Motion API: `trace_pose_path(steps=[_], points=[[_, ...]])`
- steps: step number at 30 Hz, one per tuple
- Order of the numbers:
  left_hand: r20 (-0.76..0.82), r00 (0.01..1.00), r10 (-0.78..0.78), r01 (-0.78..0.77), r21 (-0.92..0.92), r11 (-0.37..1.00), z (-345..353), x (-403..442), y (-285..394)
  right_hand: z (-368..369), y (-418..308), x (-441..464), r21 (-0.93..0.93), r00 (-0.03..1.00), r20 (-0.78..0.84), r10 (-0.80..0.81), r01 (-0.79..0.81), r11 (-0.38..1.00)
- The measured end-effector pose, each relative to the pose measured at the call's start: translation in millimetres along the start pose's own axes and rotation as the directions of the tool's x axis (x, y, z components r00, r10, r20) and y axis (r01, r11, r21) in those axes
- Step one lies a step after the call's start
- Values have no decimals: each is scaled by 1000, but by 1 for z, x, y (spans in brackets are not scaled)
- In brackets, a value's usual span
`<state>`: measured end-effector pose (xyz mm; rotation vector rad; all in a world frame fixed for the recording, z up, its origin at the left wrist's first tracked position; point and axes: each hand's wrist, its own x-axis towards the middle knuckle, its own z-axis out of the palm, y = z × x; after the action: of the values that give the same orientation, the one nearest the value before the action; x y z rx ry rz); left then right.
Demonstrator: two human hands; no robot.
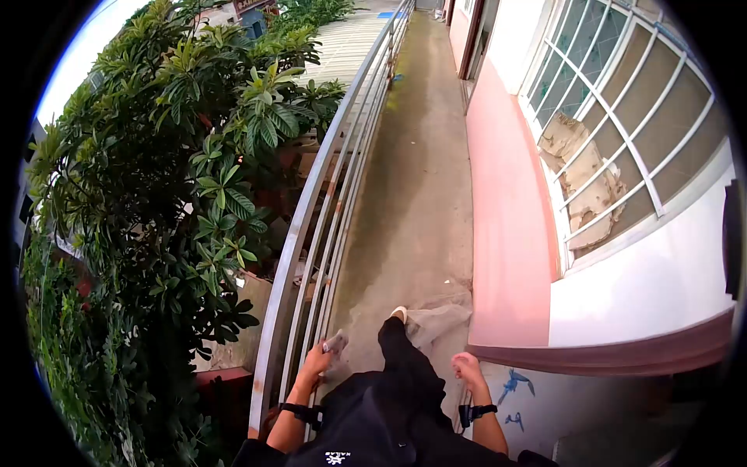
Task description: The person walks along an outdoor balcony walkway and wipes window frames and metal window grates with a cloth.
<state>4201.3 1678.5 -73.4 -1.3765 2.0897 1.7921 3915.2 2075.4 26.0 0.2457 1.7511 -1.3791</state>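
You are on a narrow outdoor walkway (412, 171), a bare concrete passage along the side of a building; whether the building is a home or a workplace cannot be determined. Note the metal railing (313, 187) on your left and, on your right, the pink-and-white wall (510, 210) with a barred window (603, 105) and a doorway (482, 35) farther along. Beyond the railing, observe the leafy tree (179, 148) and the ribbed roof (338, 50) set lower, which indicate a raised level.
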Motion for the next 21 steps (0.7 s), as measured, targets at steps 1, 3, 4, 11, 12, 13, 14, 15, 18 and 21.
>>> trace_pose_path(steps=[1, 3, 4, 11, 12, 13, 14, 15, 18, 21], points=[[-9, 999, -34, 35, 156, 987, -15, 7, 37, 1, -42, 26, -31, 1000, 4, -28, 28, 999], [-68, 991, -119, 131, 213, 968, -28, 37, 81, -3, -137, 80, -70, 960, 129, -249, 259, 963], [-107, 982, -153, 176, 259, 949, -30, 77, 65, 0, -203, 93, -82, 904, 140, -404, 417, 905], [35, 997, -66, 63, 84, 994, -27, 187, 214, 17, -652, -41, -139, -288, 59, -956, 946, -294], [36, 997, -72, 68, 86, 994, -23, 204, 234, 20, -685, -54, -149, -482, 46, -875, 863, -483], [83, 994, -71, 62, 108, 992, -22, 230, 245, 23, -712, -61, -153, -630, 35, -776, 764, -627], [84, 988, -133, 113, 208, 971, -19, 241, 283, 29, -735, -64, -158, -749, 24, -662, 651, -743], [122, 988, -95, 78, 139, 987, -14, 263, 293, 39, -757, -61, -156, -832, 12, -554, 546, -823], [105, 983, -148, 124, 206, 971, -7, 347, 329, 82, -812, -42, -142, -958, -14, -287, 286, -948], [168, 982, -82, 56, 154, 987, 3, 439, 349, 115, -868, -1, -132, -973, -30, -227, 229, -964]])
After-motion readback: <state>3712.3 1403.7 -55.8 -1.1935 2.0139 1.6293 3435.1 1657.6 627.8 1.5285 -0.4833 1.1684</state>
